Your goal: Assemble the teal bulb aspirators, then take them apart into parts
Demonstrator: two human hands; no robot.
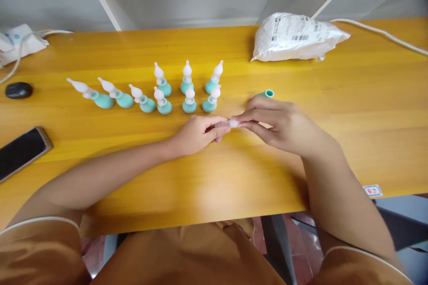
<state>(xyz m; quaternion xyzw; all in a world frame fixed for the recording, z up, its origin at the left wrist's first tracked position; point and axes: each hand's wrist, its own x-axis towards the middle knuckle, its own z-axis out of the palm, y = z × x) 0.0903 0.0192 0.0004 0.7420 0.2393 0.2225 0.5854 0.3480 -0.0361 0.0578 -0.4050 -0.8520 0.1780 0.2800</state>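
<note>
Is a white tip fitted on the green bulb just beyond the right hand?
No, the bulb beyond the right hand shows its open mouth with nothing fitted in it.

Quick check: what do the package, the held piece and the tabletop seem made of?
Package: likely plastic film, glossy and crinkled.
Held piece between left hand and right hand: probably plastic, translucent; too small to be sure.
Tabletop: wood or wood-look laminate, glossy; streaked grain and a bright reflection.
</note>
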